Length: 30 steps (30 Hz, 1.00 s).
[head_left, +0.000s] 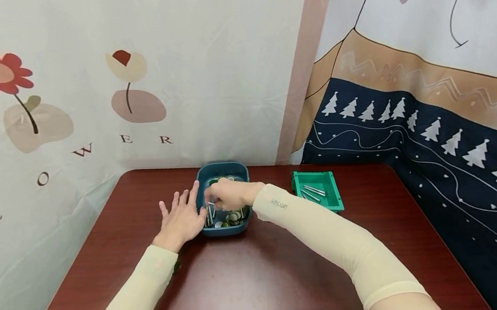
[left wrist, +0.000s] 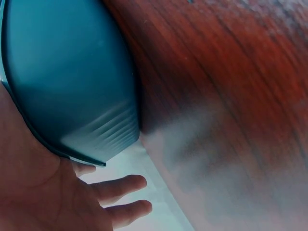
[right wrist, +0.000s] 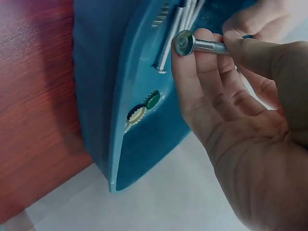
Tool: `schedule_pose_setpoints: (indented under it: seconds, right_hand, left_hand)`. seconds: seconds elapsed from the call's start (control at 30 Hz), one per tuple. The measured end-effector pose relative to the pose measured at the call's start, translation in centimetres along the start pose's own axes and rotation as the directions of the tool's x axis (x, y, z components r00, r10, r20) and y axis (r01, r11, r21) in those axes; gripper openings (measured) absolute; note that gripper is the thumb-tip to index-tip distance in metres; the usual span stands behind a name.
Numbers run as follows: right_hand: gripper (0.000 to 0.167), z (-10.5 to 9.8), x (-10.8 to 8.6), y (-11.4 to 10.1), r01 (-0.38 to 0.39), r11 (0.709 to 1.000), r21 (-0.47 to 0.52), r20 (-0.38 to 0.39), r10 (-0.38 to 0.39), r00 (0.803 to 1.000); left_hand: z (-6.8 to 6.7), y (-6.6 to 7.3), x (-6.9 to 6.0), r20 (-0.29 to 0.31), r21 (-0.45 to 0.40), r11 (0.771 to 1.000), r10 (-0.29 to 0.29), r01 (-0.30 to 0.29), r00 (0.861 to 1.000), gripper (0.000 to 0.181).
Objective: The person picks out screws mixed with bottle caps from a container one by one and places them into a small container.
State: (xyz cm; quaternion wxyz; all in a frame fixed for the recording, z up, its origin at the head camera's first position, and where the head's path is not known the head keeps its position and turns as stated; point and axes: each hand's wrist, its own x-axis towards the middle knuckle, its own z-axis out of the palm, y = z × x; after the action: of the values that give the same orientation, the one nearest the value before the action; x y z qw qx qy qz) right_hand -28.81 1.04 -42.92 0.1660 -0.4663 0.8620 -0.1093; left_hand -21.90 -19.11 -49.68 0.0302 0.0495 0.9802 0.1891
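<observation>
A blue bin (head_left: pixel 227 232) holds several metal bolts (right wrist: pixel 173 38) and bottle caps (right wrist: pixel 137 115). Over its inside, my right hand (head_left: pixel 230 193) pinches a silver bolt (right wrist: pixel 207 46) between thumb and fingers, its round head pointing outward in the right wrist view. My left hand (head_left: pixel 184 222) rests against the bin's left rim, fingers spread and mostly straight. In the left wrist view that palm touches the rim.
To the right of the bin is a small green tray (head_left: pixel 297 182) with several bolts (head_left: pixel 315 190) lying in it. Both containers stand near the back edge of the dark red wooden table (head_left: pixel 253 286). A printed cloth (head_left: pixel 222 77) hangs behind.
</observation>
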Motion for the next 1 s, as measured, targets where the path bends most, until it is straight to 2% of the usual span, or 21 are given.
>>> schedule_pose_setpoints:
  seconds: [0.2,0.7,1.0]
  right_hand:
    - [0.027,-0.4,-0.6,0.2,0.006,0.996,0.087,-0.025,-0.004,1.0]
    - [0.034,0.0,-1.9,1.8,-0.04,0.991,0.125,-0.034,0.045,0.998]
    - [0.036,-0.1,-2.9,2.4,-0.048,0.981,0.189,-0.061,0.06,0.996]
  left_hand:
    - [0.0,0.1,0.0,-0.003,0.003,1.0,-0.002,0.002,1.0,0.083]
    - [0.1,0.2,0.0,-0.004,-0.003,1.0,-0.007,0.007,1.0,0.084]
    - [0.1,0.1,0.1,-0.009,0.003,1.0,-0.001,0.001,1.0,0.085]
